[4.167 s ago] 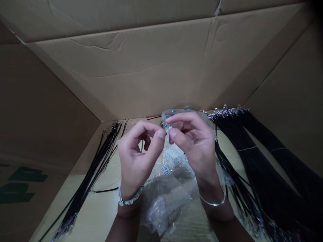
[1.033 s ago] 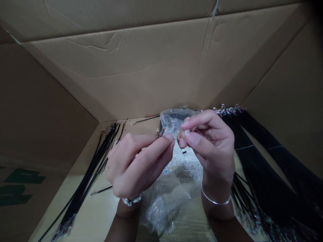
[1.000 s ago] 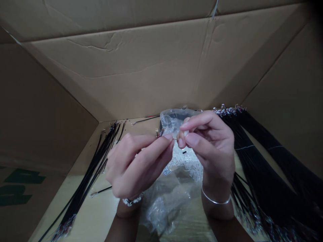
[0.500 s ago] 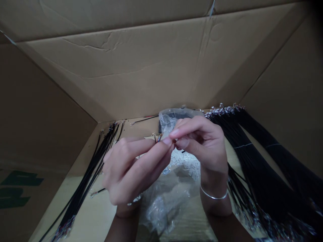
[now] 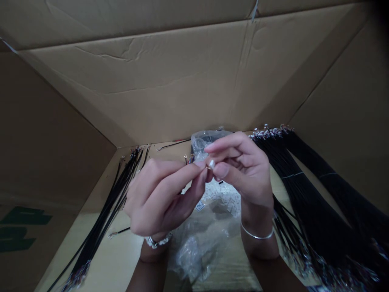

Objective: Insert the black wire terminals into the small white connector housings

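Working above the desk (image 5: 117, 259) and clear bag (image 5: 194, 251), left hand (image 5: 165, 194) and right hand (image 5: 246, 174) do best braced together: right's pinching the white plug (image 5: 212, 164), left's pinching the skinny wire (image 5: 208, 167) right beside it. I'd grip that wire short, keep it straight.

Black cables (image 5: 319, 211) are being cropped at four o'clock; coloured wires (image 5: 190, 160) are being partly hidden by the left hand (image 5: 164, 192).

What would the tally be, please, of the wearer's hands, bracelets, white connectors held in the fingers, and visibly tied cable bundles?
Left hand and right hand: 2
Bracelets: 2
Held white connector: 1
Visibly tied cable bundles: 2
Total: 7
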`<state>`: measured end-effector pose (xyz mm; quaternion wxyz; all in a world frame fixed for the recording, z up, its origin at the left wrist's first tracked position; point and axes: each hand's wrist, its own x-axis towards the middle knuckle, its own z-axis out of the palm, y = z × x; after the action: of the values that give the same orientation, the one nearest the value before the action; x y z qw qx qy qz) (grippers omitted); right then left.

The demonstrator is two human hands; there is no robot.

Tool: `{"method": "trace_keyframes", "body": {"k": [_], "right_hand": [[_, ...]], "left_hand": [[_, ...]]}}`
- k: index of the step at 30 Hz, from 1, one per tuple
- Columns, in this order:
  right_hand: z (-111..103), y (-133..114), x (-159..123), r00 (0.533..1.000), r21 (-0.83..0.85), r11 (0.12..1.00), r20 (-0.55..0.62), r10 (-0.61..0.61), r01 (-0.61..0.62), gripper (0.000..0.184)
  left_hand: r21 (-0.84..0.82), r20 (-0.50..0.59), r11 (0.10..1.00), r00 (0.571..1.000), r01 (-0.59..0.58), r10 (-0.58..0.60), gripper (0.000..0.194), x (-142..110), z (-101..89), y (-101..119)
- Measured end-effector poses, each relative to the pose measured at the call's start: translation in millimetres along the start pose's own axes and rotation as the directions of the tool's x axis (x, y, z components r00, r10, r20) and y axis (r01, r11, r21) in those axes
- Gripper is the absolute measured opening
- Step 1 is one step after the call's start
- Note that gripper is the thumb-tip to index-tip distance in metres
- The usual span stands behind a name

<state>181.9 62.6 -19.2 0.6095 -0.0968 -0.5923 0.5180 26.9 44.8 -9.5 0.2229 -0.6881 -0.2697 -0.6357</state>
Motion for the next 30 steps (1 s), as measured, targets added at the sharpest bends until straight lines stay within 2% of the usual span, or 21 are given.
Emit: {"method": "trace_keyframes", "body": {"k": [3, 6, 8, 13, 17, 23, 30], "right_hand": [[3.0, -1.4, -0.4, 0.999, 0.022, 0.999, -0.010, 0.047, -0.047, 0.020], [5.4, -1.4, 0.0, 0.999, 0.057, 0.997, -0.028, 0.045, -0.044, 0.017], [5.7, -0.8, 0.3, 0.999, 0.073, 0.997, -0.018, 0.040, -0.038, 0.019], [1.6, 1.1, 0.7, 1.000, 0.075, 0.997, 0.002, 0.027, -0.027, 0.023], [-2.5, 2.0, 0.7, 0.999, 0.056, 0.998, 0.036, 0.008, -0.010, 0.025], [-3.1, 3.1, -0.4, 1.000, 0.000, 1.000, 0.008, -0.006, 0.006, 0.025], [-2.2, 4.5, 1.3, 0.998, 0.018, 0.998, 0.022, -0.064, 0.064, 0.022]], "left_hand": [[-0.046, -0.018, 0.996, 0.996, 0.082, -0.083, 0.018, 0.2, 3.5, 4.4], [-0.068, 0.025, 0.976, 0.979, 0.205, -0.203, 0.018, 2.6, 4.1, 10.2], [-0.081, 0.053, 0.966, 0.969, 0.245, -0.241, 0.020, 4.4, 3.7, 12.1], [-0.133, 0.053, 0.966, 0.975, 0.220, -0.215, 0.017, 6.1, 2.6, 9.9], [-0.092, 0.080, 0.966, 0.969, 0.240, -0.233, 0.020, 5.5, 1.6, 10.4], [-0.095, 0.087, 0.965, 0.967, 0.246, -0.238, 0.021, 5.7, 1.8, 12.2], [-0.098, 0.084, 0.965, 0.968, 0.244, -0.237, 0.021, 5.9, 1.3, 11.1]]}}
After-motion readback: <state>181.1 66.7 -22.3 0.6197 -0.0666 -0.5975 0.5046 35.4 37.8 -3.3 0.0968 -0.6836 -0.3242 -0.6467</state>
